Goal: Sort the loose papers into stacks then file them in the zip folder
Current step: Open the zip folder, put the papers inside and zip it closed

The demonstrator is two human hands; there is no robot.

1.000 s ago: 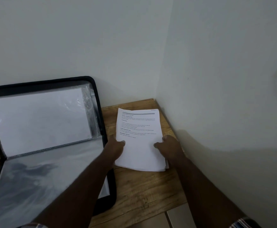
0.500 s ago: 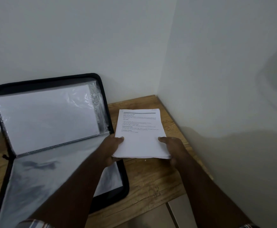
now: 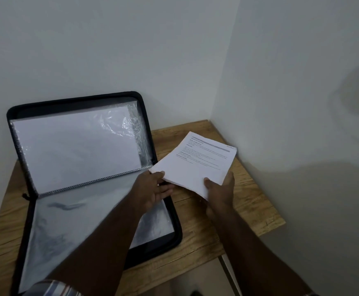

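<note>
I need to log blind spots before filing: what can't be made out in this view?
Head view only:
- Print on the white paper stack: too small and blurred to read.
- Lower clear plastic sleeves of the black zip folder: partly covered by the left forearm.
- Left hand fingers: partly hidden under the stack.
- Right hand fingers: hidden under the stack.

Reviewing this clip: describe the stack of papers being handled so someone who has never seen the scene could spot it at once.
On the wooden table in the wall corner, look right of the open black zip folder. The paper stack is held there, its near edge between the left hand and right hand. Unlike the blank sheets in the folder's clear sleeves, its top page carries printed text.
</note>
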